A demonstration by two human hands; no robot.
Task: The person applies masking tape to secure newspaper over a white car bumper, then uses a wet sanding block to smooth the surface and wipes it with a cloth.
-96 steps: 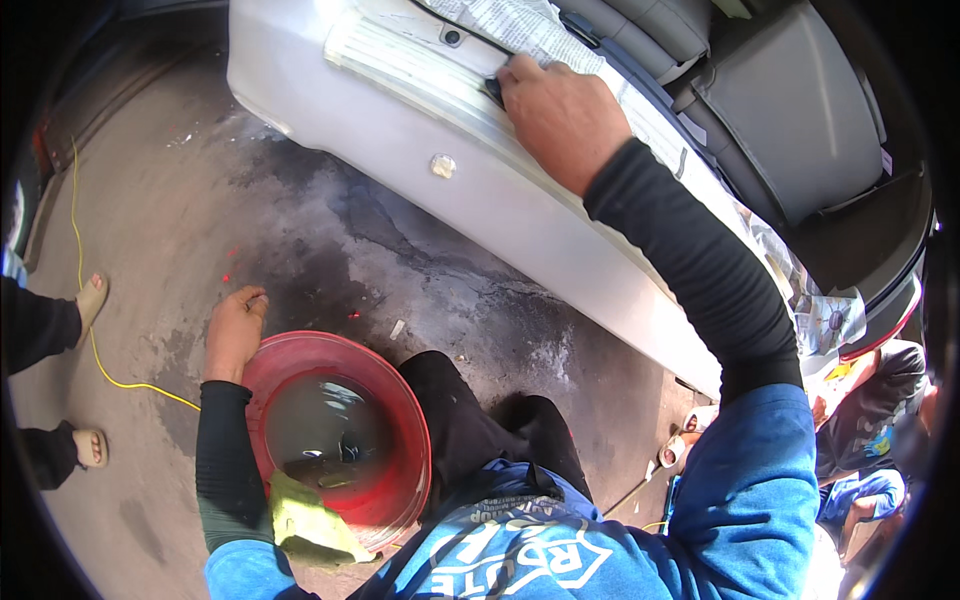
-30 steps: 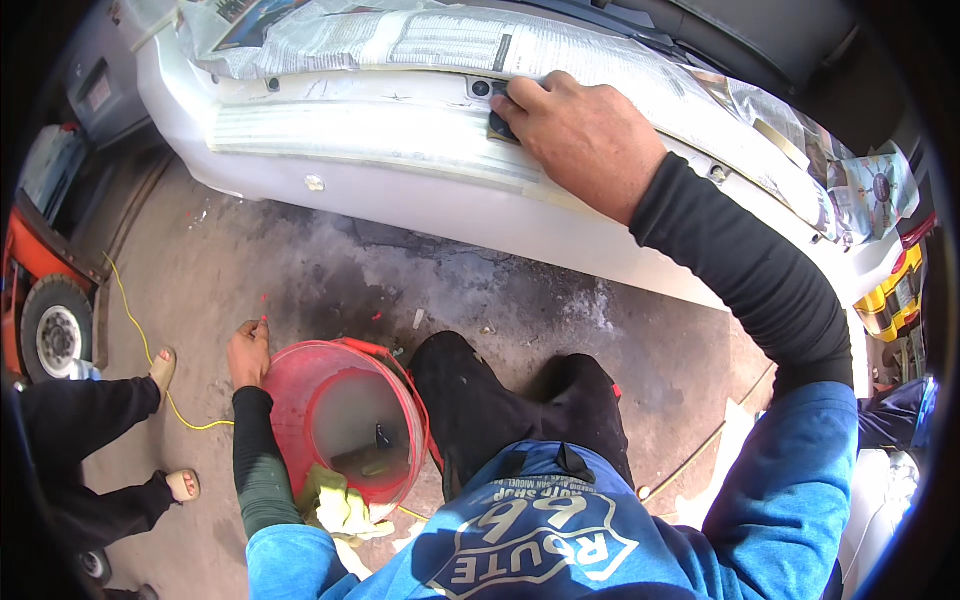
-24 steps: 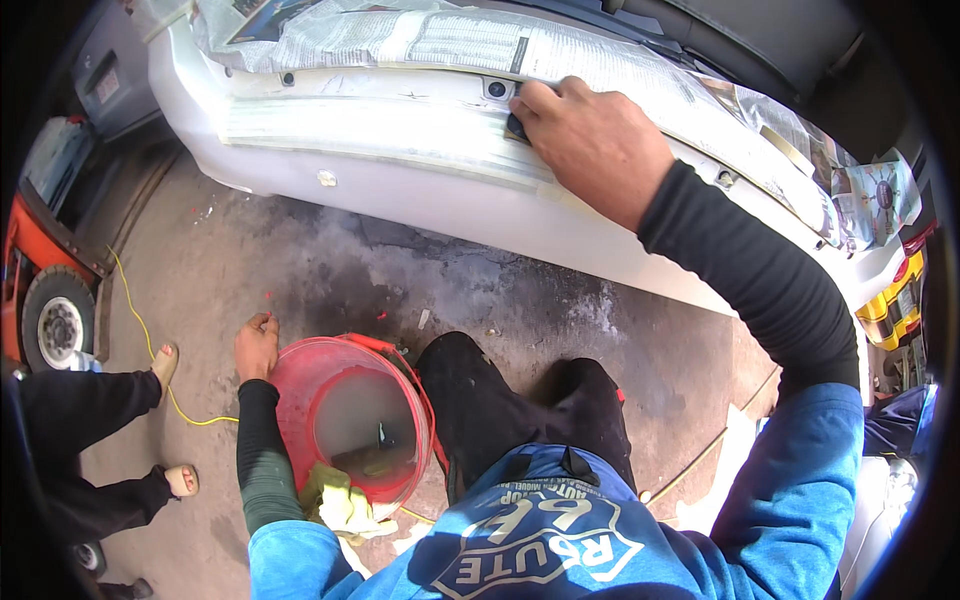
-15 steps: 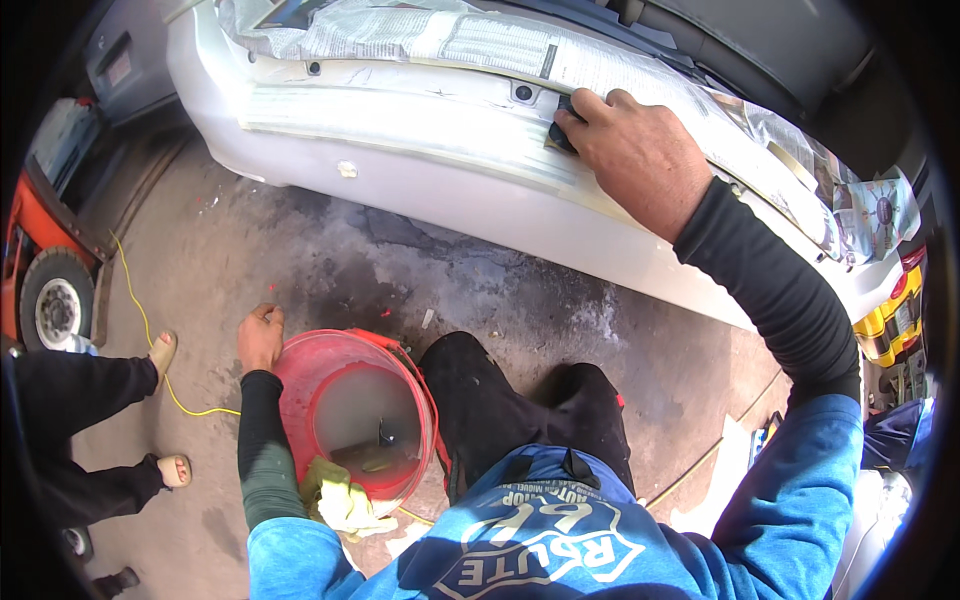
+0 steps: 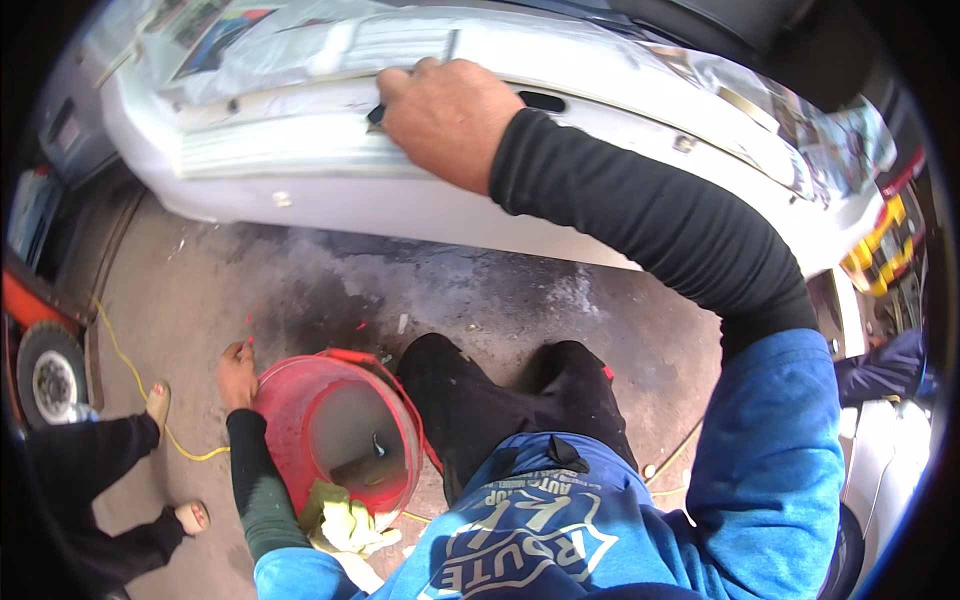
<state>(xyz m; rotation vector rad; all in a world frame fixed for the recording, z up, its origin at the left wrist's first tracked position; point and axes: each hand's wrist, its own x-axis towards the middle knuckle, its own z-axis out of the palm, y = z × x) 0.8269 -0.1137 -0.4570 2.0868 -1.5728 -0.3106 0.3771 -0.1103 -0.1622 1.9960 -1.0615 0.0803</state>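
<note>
My right hand (image 5: pixel 450 120) is closed over a small dark block (image 5: pixel 377 115), pressed to the upper face of a white car bumper (image 5: pixel 330 205); most of the block is hidden by the fingers. Pale, dull bands run along the bumper around it. At the left, my left hand (image 5: pixel 238 378) hangs beside the rim of a red bucket (image 5: pixel 283 385), fingers loosely curled with nothing visible in them. Cloudy water (image 5: pixel 350 430) fills the bucket's bottom, with a small dark item in it. A yellow-green cloth (image 5: pixel 340 520) drapes over the near rim.
Newspaper and plastic sheeting (image 5: pixel 560 55) cover the area behind the bumper's upper edge. A yellow cord (image 5: pixel 130 375) crosses the concrete floor (image 5: pixel 480 300) near another person's feet (image 5: pixel 190 517). An orange vehicle with a wheel (image 5: pixel 52 375) stands left; a yellow-black case (image 5: pixel 885 245) is right.
My right hand has slid left along the bumper with the dark block. The view has shifted somewhat; my left hand stays beside the bucket.
</note>
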